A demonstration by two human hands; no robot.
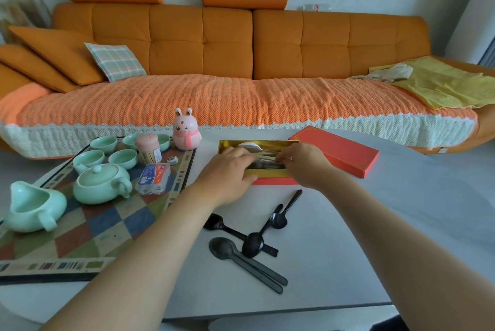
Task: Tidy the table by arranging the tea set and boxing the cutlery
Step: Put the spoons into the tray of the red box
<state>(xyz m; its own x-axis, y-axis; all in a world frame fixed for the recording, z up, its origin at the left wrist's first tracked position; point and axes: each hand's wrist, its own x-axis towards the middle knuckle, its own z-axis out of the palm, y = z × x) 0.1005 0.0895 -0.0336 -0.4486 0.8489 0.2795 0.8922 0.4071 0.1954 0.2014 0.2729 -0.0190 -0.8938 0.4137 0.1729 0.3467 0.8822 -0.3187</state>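
Reaching into the gold-lined cutlery box (270, 174) with left hand (230, 169) and right hand (300, 161), touching metal cutlery (263, 163) (black spoons (251, 243) nearby).

Both bare forearms reach forward from the lower edge of the view and draw together toward the hands, with the wrists nearly straight. The left hand (227, 169) lies palm down with its back to the camera. Its fingers (245, 156) stretch loosely forward and to its right, and the thumb sits low on the near side. Just to its right, across a narrow gap, the right hand (304, 163) is also palm down, bent inward at the wrist so that its fingers (284, 159) point toward the left hand's fingertips. Those fingers are curled, perhaps pinching something, but blur hides the tips.
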